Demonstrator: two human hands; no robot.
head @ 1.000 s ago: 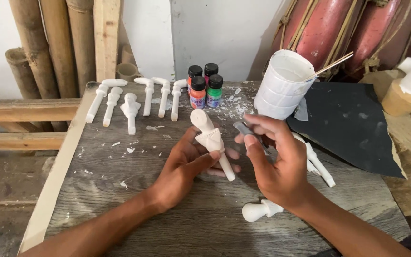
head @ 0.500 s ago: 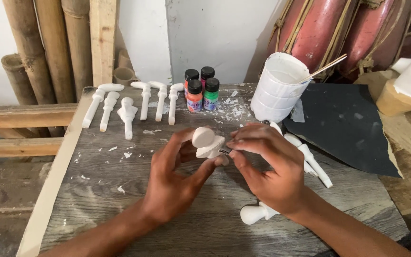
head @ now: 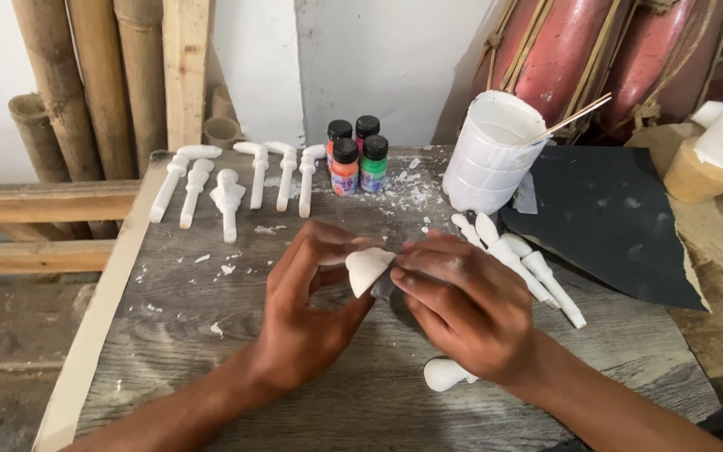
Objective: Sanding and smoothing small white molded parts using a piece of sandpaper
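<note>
Where the grey, weathered plank table (head: 211, 335) shows bare, its grain is flecked with white chips and dust. Over its middle the left hand (head: 307, 314) and right hand (head: 462, 310) meet, both clamped on one white carved piece (head: 367, 268); the right fingers also press a small dark scrap against it. More white pieces (head: 228, 188) lie in a row at the far left; others (head: 516, 259) lie beside the right hand, and one (head: 445, 374) under the right wrist. Four paint bottles (head: 355, 155) stand at the back, near a white cup (head: 491, 151) holding a stick. A dark sheet (head: 621, 226) covers the right side. Bamboo poles (head: 85, 75) lean against the white wall (head: 378, 59), red drums (head: 596, 59) beside them.
</note>
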